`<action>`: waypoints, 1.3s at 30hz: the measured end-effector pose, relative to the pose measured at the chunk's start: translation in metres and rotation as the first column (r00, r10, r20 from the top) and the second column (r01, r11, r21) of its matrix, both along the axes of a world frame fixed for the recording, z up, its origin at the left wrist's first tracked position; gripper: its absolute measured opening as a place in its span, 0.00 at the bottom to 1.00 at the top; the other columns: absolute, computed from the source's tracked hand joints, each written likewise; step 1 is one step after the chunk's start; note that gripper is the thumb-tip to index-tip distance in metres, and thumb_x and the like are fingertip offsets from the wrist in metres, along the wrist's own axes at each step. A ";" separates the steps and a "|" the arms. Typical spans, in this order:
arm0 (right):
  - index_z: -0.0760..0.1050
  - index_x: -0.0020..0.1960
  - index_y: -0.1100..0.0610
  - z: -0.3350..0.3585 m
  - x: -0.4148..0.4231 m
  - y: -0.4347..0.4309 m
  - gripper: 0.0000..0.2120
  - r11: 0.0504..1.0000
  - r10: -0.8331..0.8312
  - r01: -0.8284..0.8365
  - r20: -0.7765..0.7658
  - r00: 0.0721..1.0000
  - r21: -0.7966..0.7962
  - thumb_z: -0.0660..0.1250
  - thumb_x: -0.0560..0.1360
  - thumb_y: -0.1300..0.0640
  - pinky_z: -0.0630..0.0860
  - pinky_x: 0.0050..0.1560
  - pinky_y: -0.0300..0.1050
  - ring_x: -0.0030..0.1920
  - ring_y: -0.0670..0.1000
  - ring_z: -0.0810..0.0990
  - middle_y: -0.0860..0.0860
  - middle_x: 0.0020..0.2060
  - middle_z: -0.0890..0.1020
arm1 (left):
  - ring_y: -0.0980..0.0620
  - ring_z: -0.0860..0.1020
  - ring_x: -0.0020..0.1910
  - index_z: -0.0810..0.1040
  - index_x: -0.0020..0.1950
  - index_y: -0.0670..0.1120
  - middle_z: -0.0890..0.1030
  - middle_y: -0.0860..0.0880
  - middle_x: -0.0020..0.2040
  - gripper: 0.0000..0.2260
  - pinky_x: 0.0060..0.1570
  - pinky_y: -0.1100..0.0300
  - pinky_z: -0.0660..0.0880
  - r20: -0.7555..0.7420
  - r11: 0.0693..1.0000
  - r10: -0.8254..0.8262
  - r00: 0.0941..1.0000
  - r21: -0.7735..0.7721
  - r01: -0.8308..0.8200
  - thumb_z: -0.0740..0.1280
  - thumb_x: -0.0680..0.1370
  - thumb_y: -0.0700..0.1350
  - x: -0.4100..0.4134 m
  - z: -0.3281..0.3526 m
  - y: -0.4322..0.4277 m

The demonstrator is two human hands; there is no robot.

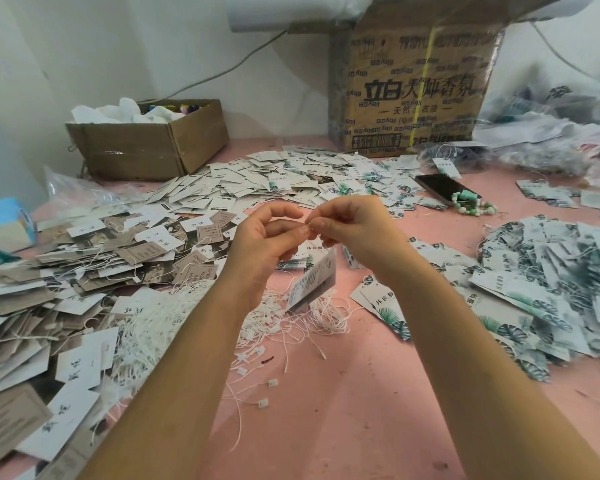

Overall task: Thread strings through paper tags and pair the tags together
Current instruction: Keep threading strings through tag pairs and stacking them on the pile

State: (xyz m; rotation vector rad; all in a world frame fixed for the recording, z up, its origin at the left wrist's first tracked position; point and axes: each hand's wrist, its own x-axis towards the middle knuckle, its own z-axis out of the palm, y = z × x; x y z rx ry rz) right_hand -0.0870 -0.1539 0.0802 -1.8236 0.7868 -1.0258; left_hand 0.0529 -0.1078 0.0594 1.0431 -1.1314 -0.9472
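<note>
My left hand point(267, 244) and my right hand point(352, 230) meet above the middle of the pink table point(343, 410). Their fingertips pinch a thin white string between them. A pair of white printed tags point(312, 282) hangs tilted below my hands on that string. Under the tags lies a tangle of loose white strings point(291, 323) with small plastic clasps. Piles of white and brown tags point(66, 271) cover the left side. Leaf-printed tags point(551, 289) are heaped on the right.
More tags point(291, 178) spread across the far middle. A small open cardboard box point(146, 143) stands back left, a tall printed carton point(413, 84) back centre. A black phone point(442, 190) and a green bead bracelet point(471, 206) lie right of centre. Plastic bags point(551, 126) fill the back right.
</note>
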 end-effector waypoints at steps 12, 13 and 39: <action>0.78 0.40 0.61 0.001 -0.002 0.001 0.08 0.998 0.033 -0.032 -0.020 0.999 0.052 0.64 0.75 0.68 0.73 0.34 0.33 0.33 0.46 0.73 0.51 0.30 0.78 | 0.60 0.74 0.28 0.72 0.48 0.48 0.82 0.51 0.33 0.11 0.29 0.68 0.69 0.017 1.000 -0.005 1.000 0.003 0.005 0.68 0.74 0.34 -0.003 -0.001 0.000; 0.78 0.40 0.61 0.001 -0.002 0.001 0.07 0.998 0.033 -0.032 -0.016 0.999 0.059 0.64 0.75 0.68 0.74 0.34 0.33 0.32 0.46 0.74 0.51 0.30 0.78 | 0.60 0.74 0.27 0.72 0.48 0.48 0.82 0.52 0.33 0.11 0.28 0.68 0.69 0.020 1.000 0.000 1.000 0.000 0.000 0.68 0.74 0.34 -0.003 -0.001 0.000; 0.77 0.41 0.59 0.004 0.004 0.005 0.04 0.987 -0.129 0.126 -0.028 0.991 -0.097 0.68 0.72 0.67 0.78 0.41 0.42 0.33 0.47 0.77 0.51 0.33 0.79 | 0.55 0.82 0.35 0.80 0.42 0.47 0.83 0.52 0.34 0.08 0.37 0.65 0.77 0.153 0.979 0.159 0.975 -0.154 -0.135 0.71 0.72 0.34 -0.006 -0.001 0.000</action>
